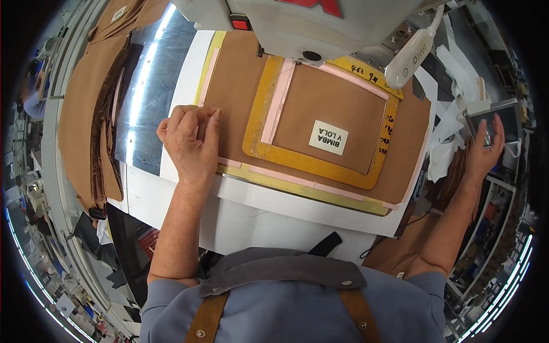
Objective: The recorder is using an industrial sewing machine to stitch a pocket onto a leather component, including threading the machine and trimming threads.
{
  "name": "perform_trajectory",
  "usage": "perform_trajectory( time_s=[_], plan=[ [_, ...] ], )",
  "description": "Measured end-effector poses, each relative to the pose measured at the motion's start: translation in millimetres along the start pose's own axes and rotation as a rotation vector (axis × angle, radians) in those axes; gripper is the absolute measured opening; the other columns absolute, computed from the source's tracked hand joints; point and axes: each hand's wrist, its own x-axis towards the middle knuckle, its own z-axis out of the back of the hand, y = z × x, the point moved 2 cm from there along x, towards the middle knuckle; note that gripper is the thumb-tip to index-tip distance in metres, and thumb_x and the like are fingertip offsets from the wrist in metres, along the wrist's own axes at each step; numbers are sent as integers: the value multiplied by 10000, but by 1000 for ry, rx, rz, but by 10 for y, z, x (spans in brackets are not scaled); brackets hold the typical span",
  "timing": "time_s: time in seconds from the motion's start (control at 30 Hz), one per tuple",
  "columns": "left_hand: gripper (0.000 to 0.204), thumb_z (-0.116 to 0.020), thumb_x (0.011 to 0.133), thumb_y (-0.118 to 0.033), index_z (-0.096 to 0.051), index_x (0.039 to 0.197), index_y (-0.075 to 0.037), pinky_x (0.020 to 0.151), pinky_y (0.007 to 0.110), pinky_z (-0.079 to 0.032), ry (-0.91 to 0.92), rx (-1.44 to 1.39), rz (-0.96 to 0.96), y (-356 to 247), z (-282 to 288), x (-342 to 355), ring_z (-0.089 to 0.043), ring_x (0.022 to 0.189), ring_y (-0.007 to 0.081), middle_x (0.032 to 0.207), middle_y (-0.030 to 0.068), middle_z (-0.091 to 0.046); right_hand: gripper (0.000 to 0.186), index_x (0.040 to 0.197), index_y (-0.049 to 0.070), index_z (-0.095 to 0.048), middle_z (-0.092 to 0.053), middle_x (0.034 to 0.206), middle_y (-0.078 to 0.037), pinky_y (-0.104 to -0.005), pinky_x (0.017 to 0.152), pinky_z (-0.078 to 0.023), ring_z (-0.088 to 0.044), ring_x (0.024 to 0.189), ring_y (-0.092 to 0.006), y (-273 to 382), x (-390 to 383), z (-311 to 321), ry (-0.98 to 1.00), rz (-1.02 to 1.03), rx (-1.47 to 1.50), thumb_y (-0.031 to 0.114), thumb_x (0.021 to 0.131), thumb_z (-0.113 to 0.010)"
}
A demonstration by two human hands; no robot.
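A brown fabric panel (229,86) lies under the machine head, edged with pink tape strips over a yellow backing. On it rests a yellow template frame (311,166) with handwritten marks, and inside the frame's opening a cream printed label (329,137) lies on the brown material. Over the panel's left edge is my left hand (191,137), its fingers curled and thumb drawn in; whatever they might hold is hidden. My right hand (489,146) is raised far to the right, fingers apart, beside a small dark screen panel (503,123). Nothing shows in its grasp.
The machine head (309,28) overhangs the panel's far side. A white handheld device (409,60) hangs on a cable at its right. Brown pieces (86,114) are stacked at left, beyond a shiny metal plate (154,86). White scraps (446,154) lie at right.
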Motion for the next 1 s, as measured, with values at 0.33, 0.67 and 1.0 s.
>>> perform_trajectory(
  time_s=[0.33,0.67,1.0],
  plan=[
    [114,-765,856,-101,-717,866,2,694,297,-460,-27,-184,161,317,-125,305,-574,746,146,793,48,-614,257,1205,85,-700,-632,1259,-100,-388,1077,-403,-561,1242,-254,766,-305,-473,305,29,188,153,961,-657],
    [100,-703,896,-89,-694,880,9,794,272,-468,22,-235,148,465,-337,358,-568,807,145,845,52,-623,560,1379,-23,-513,-594,1263,-143,-327,1011,-436,-558,1180,-205,-1346,-204,-15,-240,-629,296,185,909,-737],
    [203,-687,942,-188,-665,855,-6,702,278,-440,40,-230,187,492,-302,314,-519,768,132,851,27,-585,813,1476,3,-392,-252,1529,-356,-466,1185,-259,-270,1449,-456,-1258,-283,-54,-205,-585,-141,337,823,-743]
  ],
)
